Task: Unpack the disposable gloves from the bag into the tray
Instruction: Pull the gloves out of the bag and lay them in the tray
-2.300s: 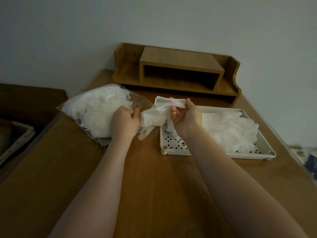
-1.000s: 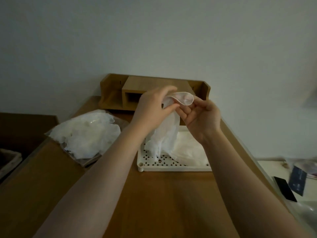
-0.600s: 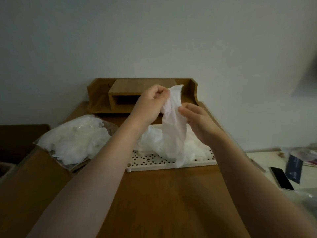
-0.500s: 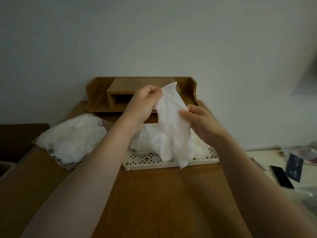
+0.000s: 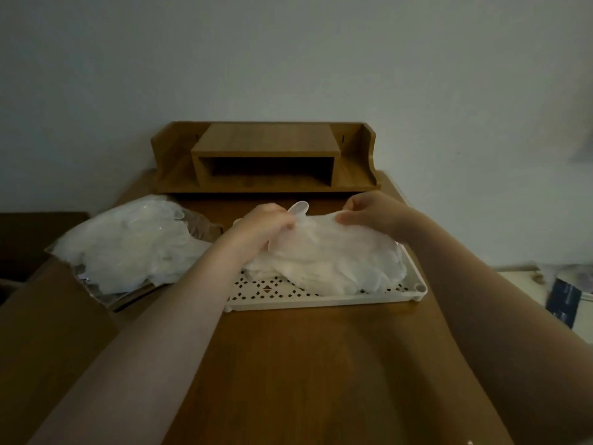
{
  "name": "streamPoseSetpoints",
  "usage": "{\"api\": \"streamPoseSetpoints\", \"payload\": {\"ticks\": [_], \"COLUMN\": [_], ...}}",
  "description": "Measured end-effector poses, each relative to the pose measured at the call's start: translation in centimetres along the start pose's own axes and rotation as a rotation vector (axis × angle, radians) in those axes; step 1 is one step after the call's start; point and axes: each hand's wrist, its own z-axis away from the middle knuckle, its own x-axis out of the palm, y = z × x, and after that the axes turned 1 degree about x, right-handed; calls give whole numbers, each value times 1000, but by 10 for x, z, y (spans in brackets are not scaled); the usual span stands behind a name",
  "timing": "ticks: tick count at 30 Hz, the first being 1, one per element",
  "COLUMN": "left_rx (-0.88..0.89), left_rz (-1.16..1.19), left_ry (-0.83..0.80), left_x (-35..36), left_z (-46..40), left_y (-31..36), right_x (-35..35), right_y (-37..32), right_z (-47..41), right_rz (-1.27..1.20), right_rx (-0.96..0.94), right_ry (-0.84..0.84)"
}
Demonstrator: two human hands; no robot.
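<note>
Between my left hand [image 5: 264, 224] and right hand [image 5: 373, 213], both pinching, the glove [image 5: 324, 239] stretches crosswise just above the tray [image 5: 321, 300].

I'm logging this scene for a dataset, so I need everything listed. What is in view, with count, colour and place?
table: one, brown wood, fills the foreground.
desk shelf: one, brown wood, far end of the table against the wall.
tray: one, white, perforated, centre right on the table.
gloves in tray: a pile, count unclear, translucent white.
held glove: one, translucent white, over the pile.
bag: one, clear plastic, full of white gloves, left of the tray.
dark items: unclear, far right edge.
left hand: pinching the held glove.
right hand: pinching the held glove.
</note>
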Motion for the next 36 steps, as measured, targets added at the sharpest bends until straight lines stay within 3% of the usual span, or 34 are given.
{"api": "streamPoseSetpoints", "payload": {"ticks": [3,10,17,23,27,28,30,32,33,36], "left_rx": [53,234,204,217,486,592,694,565,488,363], "left_rz": [-19,-453,-709,-773,-849,-835,-736,-705,-766,-953], "left_ry": [13,218,286,316,494,468,231,-54,-124,-134], "left_x": [8,10,13,16,20,24,37,45,47,47], "left_z": [-9,-30,-34,-23,-9,-7,-7,-12,-16,-27], "left_y": [-3,-29,-40,-36,-28,-23,-18,-28,-38,-59], "right_x": [2,1,-18,0,18,26,51,76,83,79], "right_y": [-7,17,31,25,11,5,-2,5,12,32], "right_z": [-16,-29,-30,-35,-18,-13,-5,-2,-1,-4], "right_rz": [155,315,-12,411,728,704,655,703,754,845], "right_rx": [-16,64,185,37,-103,-176,-297,-293,-246,-103], "right_ry": [-29,-179,-215,64,231,254,158,-15,-74,-76]}}
